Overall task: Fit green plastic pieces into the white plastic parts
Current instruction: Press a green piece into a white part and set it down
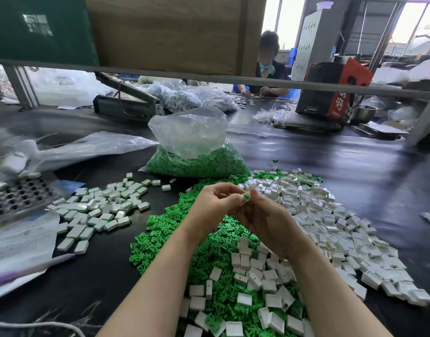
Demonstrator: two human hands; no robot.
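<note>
Both hands are raised together above the heap of loose green pieces (184, 239) on the dark bench (330, 152). The left hand (216, 203) has its fingers curled in, and a small green piece (246, 196) shows at its fingertips, pinched there. The right hand (265, 220) meets it from the other side with fingers bent toward the same spot; whether it holds a white part cannot be told, since the back of the hand hides whatever lies in it. Judging by the task, this is the moment of seating one green piece into a white shell. To do it well, turn the green piece so its prongs face the open side of the shell, line it up square before pressing, and push with the thumb straight in rather than at a slant — a tilted piece is likely to jam or sit proud. Keep the shell braced against the other hand's fingers so it cannot twist. The supply is close: empty white parts (342, 227) lie heaped to the right, some spilling onto the green heap near the forearms, and a clear bag of more green pieces (197, 164) stands just beyond. What look like finished pieces (99, 207) — white with green edges — lie spread to the left, the likely place to drop this one.
</note>
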